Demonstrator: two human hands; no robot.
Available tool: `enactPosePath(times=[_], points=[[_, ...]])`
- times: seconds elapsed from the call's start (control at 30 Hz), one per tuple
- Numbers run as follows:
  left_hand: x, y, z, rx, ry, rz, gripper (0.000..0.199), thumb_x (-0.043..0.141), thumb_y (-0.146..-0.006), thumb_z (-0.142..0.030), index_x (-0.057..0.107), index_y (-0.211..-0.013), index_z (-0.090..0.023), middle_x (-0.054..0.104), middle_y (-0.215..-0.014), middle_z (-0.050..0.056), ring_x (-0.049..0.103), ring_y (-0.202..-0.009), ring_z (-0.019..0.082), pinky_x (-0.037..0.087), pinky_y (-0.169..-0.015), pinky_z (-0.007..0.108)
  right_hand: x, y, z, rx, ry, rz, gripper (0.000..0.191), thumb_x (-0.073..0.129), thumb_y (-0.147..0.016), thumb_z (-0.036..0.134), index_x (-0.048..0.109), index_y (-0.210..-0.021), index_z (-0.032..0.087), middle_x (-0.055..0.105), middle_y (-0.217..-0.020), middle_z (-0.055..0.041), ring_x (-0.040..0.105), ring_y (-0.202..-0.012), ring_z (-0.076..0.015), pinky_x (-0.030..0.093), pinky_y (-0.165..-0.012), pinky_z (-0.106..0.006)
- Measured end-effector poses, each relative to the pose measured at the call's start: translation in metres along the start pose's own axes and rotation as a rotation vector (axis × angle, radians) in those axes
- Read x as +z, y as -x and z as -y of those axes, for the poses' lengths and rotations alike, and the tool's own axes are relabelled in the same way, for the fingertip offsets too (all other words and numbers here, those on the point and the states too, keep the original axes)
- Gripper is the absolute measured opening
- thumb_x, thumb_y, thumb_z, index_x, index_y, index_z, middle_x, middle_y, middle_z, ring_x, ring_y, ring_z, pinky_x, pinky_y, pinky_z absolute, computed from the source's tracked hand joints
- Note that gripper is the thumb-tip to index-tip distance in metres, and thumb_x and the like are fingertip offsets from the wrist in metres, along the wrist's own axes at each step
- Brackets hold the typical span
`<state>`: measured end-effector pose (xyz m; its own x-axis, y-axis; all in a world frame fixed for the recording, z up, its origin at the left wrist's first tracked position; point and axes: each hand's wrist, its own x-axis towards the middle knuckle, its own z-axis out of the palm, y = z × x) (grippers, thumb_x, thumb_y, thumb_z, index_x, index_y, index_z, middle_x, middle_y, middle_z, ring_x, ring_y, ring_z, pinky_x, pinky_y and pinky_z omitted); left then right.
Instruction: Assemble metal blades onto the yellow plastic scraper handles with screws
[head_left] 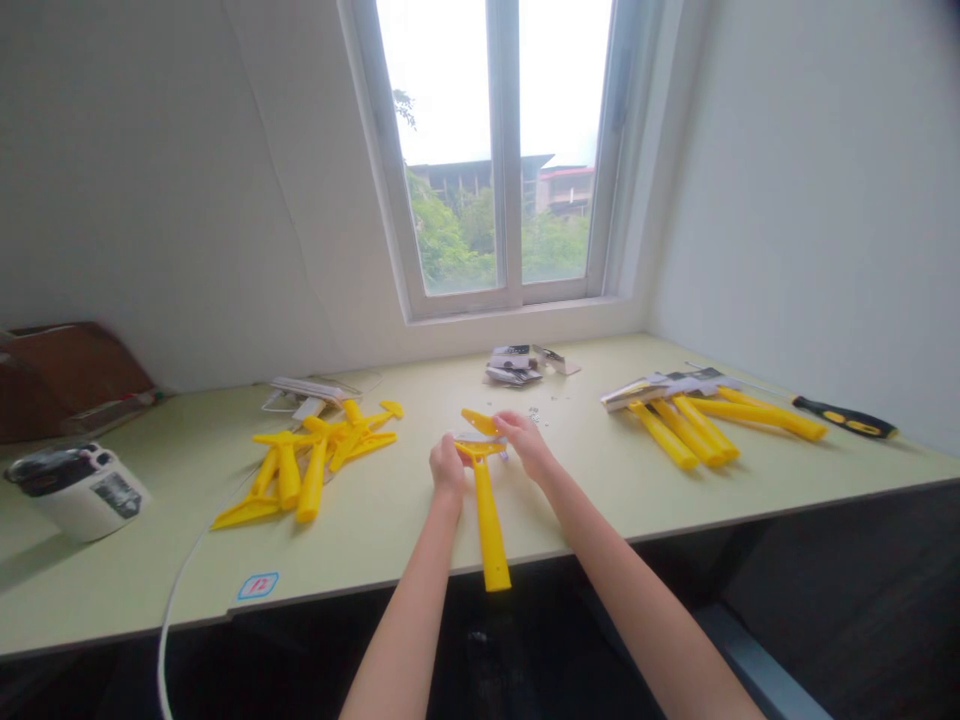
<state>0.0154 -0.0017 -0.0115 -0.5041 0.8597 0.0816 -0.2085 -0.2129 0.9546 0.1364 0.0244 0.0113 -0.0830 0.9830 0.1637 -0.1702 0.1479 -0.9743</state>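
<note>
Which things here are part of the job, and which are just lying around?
Part of the job: the left hand, the right hand, and the yellow plastic tool they hold.

Lying around: a pile of yellow tools, a row of yellow tools, a black-and-yellow screwdriver, and a white cable.

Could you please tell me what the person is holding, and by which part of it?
The left hand and right hand hold a yellow plastic tool by its wide head, one at each side; its long handle is free.

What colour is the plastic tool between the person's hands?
The plastic tool is bright yellow, best seen in the head view.
</note>
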Motion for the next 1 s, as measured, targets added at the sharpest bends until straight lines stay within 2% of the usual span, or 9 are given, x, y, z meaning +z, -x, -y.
enactPosePath(times=[0.13, 0.23, 0.37, 0.43, 0.57, 0.67, 0.73, 0.83, 1.0], points=[[-0.002, -0.003, 0.004, 0.028, -0.023, 0.002, 0.035, 0.043, -0.07, -0.046, 0.054, -0.056, -0.015, 0.054, -0.042, 0.002, 0.053, -0.039, 0.016, 0.041, -0.044, 0.028, -0.003, -0.004, 0.0, -0.014, -0.104, -0.078, 0.025, 0.058, -0.061, 0.038, 0.055, -0.072, 0.016, 0.059, -0.074, -0.0023, 0.054, -0.07, -0.0152, 0.04, -0.062, -0.027], [-0.004, -0.005, 0.006, 0.054, -0.05, 0.0, 0.037, 0.042, -0.071, -0.047, 0.054, -0.056, -0.016, 0.054, -0.043, 0.002, 0.054, -0.041, 0.017, 0.042, -0.046, 0.028, -0.009, -0.008, -0.001, -0.023, -0.069, -0.202, 0.025, 0.054, -0.064, 0.038, 0.054, -0.077, 0.016, 0.061, -0.077, -0.0044, 0.055, -0.066, -0.0149, 0.041, -0.059, -0.026], [-0.005, -0.006, 0.003, 0.071, -0.076, -0.057, 0.037, 0.04, -0.072, -0.047, 0.053, -0.055, -0.017, 0.054, -0.042, 0.002, 0.054, -0.043, 0.018, 0.042, -0.047, 0.029, -0.02, -0.009, -0.001, -0.109, 0.298, -0.445, 0.023, 0.051, -0.068, 0.035, 0.058, -0.078, 0.016, 0.063, -0.077, -0.0066, 0.056, -0.069, -0.0174, 0.041, -0.062, -0.027], [-0.006, -0.005, 0.001, 0.071, -0.072, -0.071, 0.036, 0.039, -0.073, -0.046, 0.052, -0.054, -0.017, 0.055, -0.042, 0.002, 0.054, -0.042, 0.018, 0.042, -0.048, 0.029, -0.023, -0.006, 0.0, -0.135, 0.559, -0.481, 0.02, 0.049, -0.07, 0.032, 0.061, -0.077, 0.017, 0.064, -0.078, -0.0068, 0.057, -0.072, -0.0186, 0.04, -0.065, -0.028], [-0.005, -0.005, 0.0, 0.079, -0.078, -0.084, 0.037, 0.039, -0.073, -0.045, 0.051, -0.052, -0.018, 0.054, -0.041, 0.002, 0.054, -0.041, 0.017, 0.042, -0.048, 0.029, -0.02, 0.001, 0.002, -0.112, 0.963, -0.42, 0.018, 0.048, -0.072, 0.023, 0.064, -0.077, 0.018, 0.066, -0.075, -0.007, 0.057, -0.074, -0.0205, 0.037, -0.069, -0.031], [-0.006, -0.006, 0.002, 0.086, -0.089, -0.087, 0.037, 0.039, -0.072, -0.047, 0.051, -0.052, -0.018, 0.053, -0.041, 0.002, 0.053, -0.041, 0.018, 0.042, -0.048, 0.029, -0.016, 0.003, 0.003, -0.185, 1.042, -0.411, 0.019, 0.047, -0.073, 0.022, 0.066, -0.074, 0.018, 0.066, -0.079, -0.0081, 0.056, -0.082, -0.0222, 0.036, -0.074, -0.033], [-0.006, -0.007, 0.004, 0.091, -0.086, -0.084, 0.038, 0.04, -0.072, -0.048, 0.051, -0.052, -0.018, 0.053, -0.041, 0.002, 0.053, -0.042, 0.018, 0.042, -0.047, 0.029, -0.014, 0.002, 0.003, -0.269, 0.93, -0.34, 0.024, 0.044, -0.076, 0.026, 0.066, -0.073, 0.018, 0.067, -0.081, -0.0074, 0.057, -0.082, -0.0204, 0.037, -0.075, -0.031], [-0.006, -0.007, 0.004, 0.099, -0.069, -0.075, 0.039, 0.04, -0.072, -0.049, 0.052, -0.054, -0.017, 0.053, -0.041, 0.002, 0.053, -0.041, 0.018, 0.043, -0.048, 0.03, -0.011, -0.001, 0.002, -0.303, 0.674, -0.131, 0.027, 0.044, -0.077, 0.032, 0.066, -0.071, 0.018, 0.067, -0.075, -0.004, 0.058, -0.073, -0.0163, 0.04, -0.068, -0.026], [-0.005, -0.006, -0.001, 0.108, -0.003, -0.099, 0.038, 0.042, -0.07, -0.05, 0.053, -0.055, -0.017, 0.053, -0.042, 0.002, 0.053, -0.04, 0.017, 0.042, -0.046, 0.029, -0.006, -0.001, -0.001, -0.126, 0.454, 0.1, 0.023, 0.052, -0.069, 0.032, 0.062, -0.057, 0.015, 0.059, -0.054, -0.001, 0.049, -0.049, -0.01, 0.036, -0.05, -0.021]])
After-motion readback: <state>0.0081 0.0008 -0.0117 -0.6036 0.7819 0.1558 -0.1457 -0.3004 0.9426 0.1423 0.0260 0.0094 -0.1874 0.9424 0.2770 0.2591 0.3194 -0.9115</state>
